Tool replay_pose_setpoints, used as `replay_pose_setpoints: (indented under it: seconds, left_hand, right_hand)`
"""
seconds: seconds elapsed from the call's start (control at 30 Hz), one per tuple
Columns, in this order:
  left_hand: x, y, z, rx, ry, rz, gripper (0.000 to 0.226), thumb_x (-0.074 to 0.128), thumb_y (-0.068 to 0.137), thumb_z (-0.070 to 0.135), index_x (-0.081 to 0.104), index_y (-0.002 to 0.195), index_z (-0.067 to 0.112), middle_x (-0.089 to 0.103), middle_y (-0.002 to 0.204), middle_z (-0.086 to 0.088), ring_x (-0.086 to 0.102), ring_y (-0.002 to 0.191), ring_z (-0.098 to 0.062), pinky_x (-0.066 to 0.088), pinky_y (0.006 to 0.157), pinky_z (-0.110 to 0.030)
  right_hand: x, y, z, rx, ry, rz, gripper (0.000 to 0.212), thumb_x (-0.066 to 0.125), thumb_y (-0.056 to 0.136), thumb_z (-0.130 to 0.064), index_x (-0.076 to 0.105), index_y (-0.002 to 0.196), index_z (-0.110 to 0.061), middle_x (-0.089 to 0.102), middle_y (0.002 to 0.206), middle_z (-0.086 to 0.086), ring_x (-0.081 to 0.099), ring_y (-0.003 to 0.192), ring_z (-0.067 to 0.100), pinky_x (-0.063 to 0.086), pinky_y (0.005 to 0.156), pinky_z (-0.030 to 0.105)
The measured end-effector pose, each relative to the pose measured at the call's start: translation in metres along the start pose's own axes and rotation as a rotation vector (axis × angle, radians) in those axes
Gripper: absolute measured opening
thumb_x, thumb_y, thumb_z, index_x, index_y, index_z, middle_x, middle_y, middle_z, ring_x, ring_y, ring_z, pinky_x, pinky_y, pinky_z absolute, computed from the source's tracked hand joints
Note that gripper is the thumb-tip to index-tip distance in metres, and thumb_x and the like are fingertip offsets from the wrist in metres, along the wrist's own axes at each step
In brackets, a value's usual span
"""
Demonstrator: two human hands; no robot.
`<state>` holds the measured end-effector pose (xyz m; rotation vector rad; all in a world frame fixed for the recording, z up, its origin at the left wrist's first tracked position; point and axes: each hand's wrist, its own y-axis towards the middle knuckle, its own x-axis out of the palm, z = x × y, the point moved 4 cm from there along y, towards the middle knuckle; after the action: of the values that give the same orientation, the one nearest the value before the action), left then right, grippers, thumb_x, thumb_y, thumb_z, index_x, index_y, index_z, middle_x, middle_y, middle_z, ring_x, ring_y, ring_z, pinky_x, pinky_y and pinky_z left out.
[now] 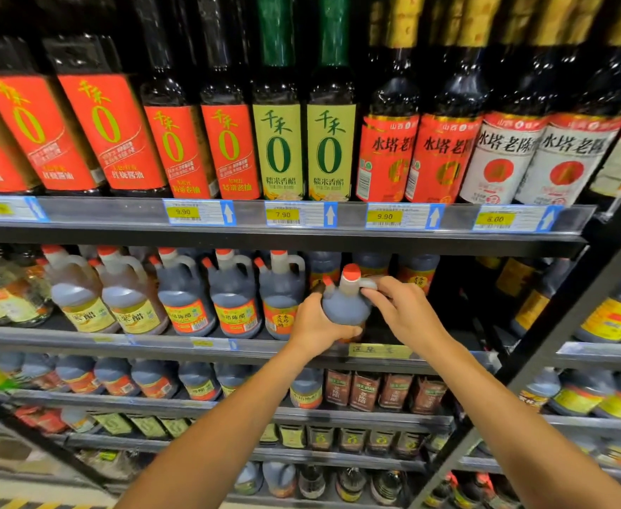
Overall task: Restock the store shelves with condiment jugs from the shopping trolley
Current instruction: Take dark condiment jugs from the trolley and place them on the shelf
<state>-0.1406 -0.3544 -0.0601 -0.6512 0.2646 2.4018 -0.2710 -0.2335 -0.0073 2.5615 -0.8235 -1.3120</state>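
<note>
At the shelf (448, 356) front, just right of the jug row (233, 299): left hand (316, 325) wraps the jug (345, 306) body, right hand (404, 306) hooks its handle. Risk, prob.: base catches the lip w/ jug tilted, tips off or knocks its neighbour.

Dark vinegar jug (345, 306), orange cap, upright, at middle shelf (154, 341) front edge

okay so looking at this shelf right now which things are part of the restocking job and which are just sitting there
In the job:
- dark jug
- left hand
- right hand
- second shelf

Just there:
- tall bottles
- price tags
- brown pouches
</note>
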Motion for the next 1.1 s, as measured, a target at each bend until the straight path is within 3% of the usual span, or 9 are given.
replay_pose_setpoints:
  seconds: [0.07,0.3,0.47,0.57,0.67,0.77,0.87,0.97,1.1]
  left_hand:
    - [0.002,0.008,-0.007,-0.023,-0.005,0.012,0.099,0.087,0.033,0.065,0.06,0.115,0.016,0.07,0.108,0.002,0.068,0.096,-0.018,0.06,0.078,-0.045]
    - [0.005,0.006,0.007,-0.071,-0.017,0.04,0.069,0.094,0.059,0.041,0.061,0.111,0.011,0.07,0.105,-0.002,0.067,0.095,-0.019,0.056,0.074,-0.034]
    - [0.001,-0.007,-0.002,-0.037,-0.108,0.04,0.075,0.086,0.058,0.045,0.055,0.12,0.017,0.066,0.117,0.006,0.064,0.107,-0.013,0.056,0.092,-0.04]
    - [-0.016,-0.026,-0.011,0.014,-0.177,0.082,0.069,0.086,0.077,0.027,0.052,0.136,0.015,0.06,0.128,0.01,0.057,0.116,-0.006,0.05,0.101,-0.029]
    - [-0.045,-0.042,-0.026,0.029,-0.281,0.271,0.047,0.081,0.083,0.015,0.061,0.125,0.013,0.069,0.113,0.003,0.067,0.104,-0.011,0.057,0.092,-0.031]
    - [-0.067,-0.051,-0.037,0.025,-0.281,0.457,0.037,0.081,0.083,0.018,0.062,0.115,0.015,0.069,0.101,0.001,0.067,0.093,-0.014,0.057,0.082,-0.03]
    - [-0.074,-0.053,-0.042,-0.016,-0.221,0.559,0.052,0.082,0.081,0.029,0.055,0.125,0.018,0.06,0.111,0.002,0.059,0.097,-0.011,0.053,0.086,-0.029]
    - [-0.065,-0.048,-0.043,-0.062,-0.189,0.537,0.078,0.083,0.08,0.036,0.041,0.142,0.015,0.045,0.133,-0.001,0.051,0.115,-0.015,0.047,0.099,-0.031]
    - [-0.043,-0.038,-0.036,-0.157,-0.205,0.527,0.101,0.079,0.078,0.051,0.026,0.155,0.011,0.031,0.153,-0.003,0.034,0.141,-0.023,0.038,0.113,-0.045]
  right_hand:
    - [0.004,0.01,0.01,0.048,-0.031,-0.005,0.024,0.057,0.101,-0.032,0.067,0.087,-0.015,0.066,0.077,-0.007,0.064,0.077,0.019,0.046,0.067,0.038]
    - [0.014,0.03,0.028,0.114,0.094,-0.057,0.022,0.053,0.1,-0.019,0.062,0.118,-0.028,0.068,0.123,0.004,0.061,0.116,0.032,0.053,0.096,0.051]
    - [0.022,0.041,0.038,0.108,0.107,-0.033,0.034,0.039,0.091,-0.059,0.054,0.115,-0.041,0.066,0.123,-0.001,0.06,0.115,0.035,0.053,0.095,0.054]
    - [0.026,0.044,0.034,0.121,0.091,-0.061,0.033,0.039,0.093,-0.06,0.053,0.117,-0.042,0.065,0.124,0.0,0.06,0.113,0.037,0.053,0.091,0.054]
    - [0.023,0.034,0.019,0.151,0.137,-0.03,0.023,0.045,0.103,-0.042,0.055,0.12,-0.03,0.066,0.122,0.008,0.059,0.11,0.038,0.051,0.09,0.051]
    - [0.029,0.017,0.023,0.262,0.258,-0.063,0.048,0.053,0.098,-0.053,0.058,0.107,-0.006,0.068,0.093,0.019,0.062,0.087,0.035,0.048,0.075,0.048]
    - [0.045,-0.004,0.032,0.375,0.261,-0.228,0.077,0.065,0.075,-0.076,0.053,0.104,-0.006,0.061,0.091,0.004,0.059,0.083,0.019,0.05,0.071,0.035]
    - [0.061,-0.006,0.041,0.343,0.265,-0.267,0.098,0.068,0.056,-0.089,0.047,0.124,-0.02,0.065,0.117,0.001,0.067,0.102,0.019,0.058,0.087,0.046]
    - [0.062,-0.002,0.044,0.356,0.171,-0.209,0.077,0.07,0.065,-0.08,0.054,0.104,-0.017,0.067,0.099,0.003,0.067,0.088,0.021,0.058,0.077,0.041]
